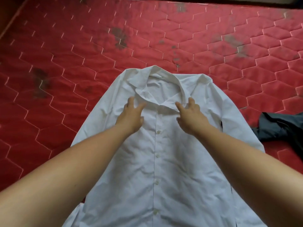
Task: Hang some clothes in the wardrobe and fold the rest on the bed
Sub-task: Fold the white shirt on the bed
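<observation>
Head view looks down on a white shirt (157,161) lying front up on the red quilted bed (65,54), buttoned. Its collar (164,82) points away from the person and its hem runs out of the bottom of the frame. The shirt's long axis runs straight out from the body, along the button line (155,145).

Both hands are over the chest just below the collar. The left hand (131,115) is left of the button line and the right hand (190,113) right of it, about equally far forward. The fingers (141,105) of each hand are spread and slightly bent, pinching nothing. Whether they press the cloth or hover just above it cannot be told.

The shoulders and side seams lie outward from each hand, and the sleeves seem to run down along the sides. A fold would therefore likely bring each side in towards the middle, with each hand taking its own side.

A dark garment (282,128) lies crumpled on the bed just beside the shirt's right sleeve, near enough to get caught if that side is swung wide. The mattress to the left shows stains but carries nothing.
</observation>
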### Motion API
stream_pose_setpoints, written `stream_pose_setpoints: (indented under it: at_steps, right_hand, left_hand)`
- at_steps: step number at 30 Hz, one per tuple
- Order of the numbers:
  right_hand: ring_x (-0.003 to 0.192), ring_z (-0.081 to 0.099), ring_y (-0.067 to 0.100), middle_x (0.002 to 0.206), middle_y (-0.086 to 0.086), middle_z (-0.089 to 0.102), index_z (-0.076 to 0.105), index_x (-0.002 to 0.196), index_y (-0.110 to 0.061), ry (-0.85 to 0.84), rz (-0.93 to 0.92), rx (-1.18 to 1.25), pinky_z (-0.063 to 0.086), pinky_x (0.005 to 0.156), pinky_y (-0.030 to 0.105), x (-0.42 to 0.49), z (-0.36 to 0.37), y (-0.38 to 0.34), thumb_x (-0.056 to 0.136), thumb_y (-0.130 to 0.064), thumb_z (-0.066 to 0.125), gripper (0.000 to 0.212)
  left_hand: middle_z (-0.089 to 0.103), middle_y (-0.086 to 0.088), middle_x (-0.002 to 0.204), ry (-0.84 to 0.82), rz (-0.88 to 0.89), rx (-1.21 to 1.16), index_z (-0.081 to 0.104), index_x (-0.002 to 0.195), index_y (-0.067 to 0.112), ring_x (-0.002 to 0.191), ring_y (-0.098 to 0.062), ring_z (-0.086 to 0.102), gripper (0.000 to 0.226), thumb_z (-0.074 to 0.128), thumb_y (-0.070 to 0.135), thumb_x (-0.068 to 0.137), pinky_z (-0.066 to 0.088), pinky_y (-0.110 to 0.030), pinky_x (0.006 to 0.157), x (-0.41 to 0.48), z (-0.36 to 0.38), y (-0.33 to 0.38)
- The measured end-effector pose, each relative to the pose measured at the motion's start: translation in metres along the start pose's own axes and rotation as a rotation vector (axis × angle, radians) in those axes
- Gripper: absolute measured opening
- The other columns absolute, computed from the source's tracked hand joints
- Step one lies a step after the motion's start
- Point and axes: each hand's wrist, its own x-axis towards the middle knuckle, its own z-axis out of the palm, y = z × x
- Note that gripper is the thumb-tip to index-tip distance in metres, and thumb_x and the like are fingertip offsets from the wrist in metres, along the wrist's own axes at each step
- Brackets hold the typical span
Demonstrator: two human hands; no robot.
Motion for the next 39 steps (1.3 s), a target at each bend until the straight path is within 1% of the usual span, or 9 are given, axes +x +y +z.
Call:
stream_pose_setpoints:
  at_steps: [7, 10, 14, 18, 21, 24, 28, 35, 39]
  right_hand:
    - [0.12, 0.039, 0.035, 0.134, 0.013, 0.037, 0.043, 0.132, -0.014, -0.021, -0.038, -0.143, 0.044, 0.077, 0.044, 0.044, 0.005, 0.031, 0.095, -0.018, 0.051, 0.038]
    - [0.127, 0.035, 0.037, 0.152, 0.01, 0.027, 0.024, 0.152, -0.016, 0.034, 0.055, -0.083, 0.046, 0.08, 0.049, 0.056, 0.007, 0.037, 0.099, -0.02, 0.046, 0.057]
    - [0.135, 0.03, 0.038, 0.168, 0.001, -0.005, 0.012, 0.158, -0.014, 0.182, 0.166, 0.001, 0.048, 0.077, 0.05, 0.067, 0.005, 0.036, 0.1, -0.011, 0.042, 0.066]
    - [0.13, 0.037, 0.038, 0.155, 0.012, 0.032, 0.047, 0.137, -0.001, 0.23, -0.086, -0.127, 0.047, 0.09, 0.051, 0.067, 0.0, 0.038, 0.086, -0.011, 0.054, 0.053]
    - [0.113, 0.054, 0.036, 0.124, 0.009, 0.06, 0.067, 0.108, -0.011, 0.214, -0.082, 0.122, 0.048, 0.089, 0.046, 0.069, -0.008, 0.032, 0.084, -0.032, 0.05, 0.037]
    - [0.103, 0.058, 0.037, 0.112, 0.011, 0.064, 0.061, 0.115, -0.02, 0.285, 0.032, 0.339, 0.05, 0.084, 0.046, 0.079, -0.008, 0.019, 0.091, -0.039, 0.045, 0.035]
    - [0.117, 0.048, 0.038, 0.128, 0.012, 0.048, 0.033, 0.143, -0.026, 0.134, 0.13, 0.199, 0.049, 0.09, 0.053, 0.096, -0.004, 0.024, 0.08, -0.012, 0.071, 0.074]
    - [0.124, 0.042, 0.041, 0.136, 0.018, 0.044, 0.048, 0.138, -0.026, 0.277, -0.016, 0.027, 0.046, 0.087, 0.05, 0.104, 0.001, 0.062, 0.088, -0.008, 0.054, 0.053]
    - [0.155, 0.006, 0.032, 0.169, 0.006, 0.004, 0.007, 0.154, -0.053, 0.072, -0.104, -0.146, 0.02, 0.112, 0.056, 0.094, 0.024, 0.079, 0.099, -0.06, 0.025, 0.058]
  left_hand:
    - [-0.021, -0.004, 0.166, -0.161, 0.108, 0.288, 0.041, 0.142, 0.034, 0.154, -0.029, -0.016, 0.072, 0.056, -0.005, 0.084, 0.046, -0.05, 0.101, 0.078, -0.018, -0.002]
    - [0.027, -0.009, 0.156, -0.137, 0.145, 0.34, 0.044, 0.136, 0.021, 0.148, -0.032, 0.021, 0.056, 0.057, 0.002, 0.086, 0.046, -0.049, 0.098, 0.086, -0.016, -0.004]
    - [0.059, -0.014, 0.106, 0.122, 0.29, 0.489, 0.063, 0.1, 0.001, 0.098, -0.036, 0.056, 0.017, 0.054, 0.011, 0.088, 0.036, -0.039, 0.072, 0.086, -0.021, 0.0]
    - [0.055, -0.014, 0.097, 0.13, 0.278, 0.235, 0.064, 0.086, 0.0, 0.087, -0.038, 0.056, 0.026, 0.054, 0.023, 0.091, 0.041, -0.038, 0.069, 0.087, -0.023, -0.003]
    - [0.048, -0.016, 0.119, 0.196, 0.078, -0.031, 0.056, 0.114, 0.007, 0.091, -0.038, 0.057, 0.029, 0.056, 0.031, 0.097, 0.05, -0.047, 0.079, 0.097, -0.022, 0.002]
    - [0.032, -0.016, 0.142, 0.091, -0.036, -0.028, 0.03, 0.149, 0.017, 0.109, -0.04, 0.057, 0.07, 0.066, 0.041, 0.093, 0.051, -0.049, 0.088, 0.112, -0.02, 0.004]
    - [0.028, -0.017, 0.145, 0.089, -0.128, 0.025, 0.032, 0.146, 0.011, 0.109, -0.042, 0.057, 0.062, 0.061, 0.031, 0.095, 0.045, -0.043, 0.08, 0.129, -0.016, 0.006]
    - [0.033, -0.012, 0.132, 0.189, 0.027, -0.01, 0.044, 0.137, 0.033, 0.115, -0.036, 0.045, 0.067, 0.054, 0.001, 0.079, 0.046, -0.053, 0.095, 0.115, -0.017, -0.021]
    - [0.009, -0.006, 0.165, -0.041, 0.185, 0.135, 0.023, 0.155, 0.046, 0.152, -0.028, 0.007, 0.07, 0.05, 0.026, 0.094, 0.006, -0.055, 0.123, 0.112, -0.009, -0.058]
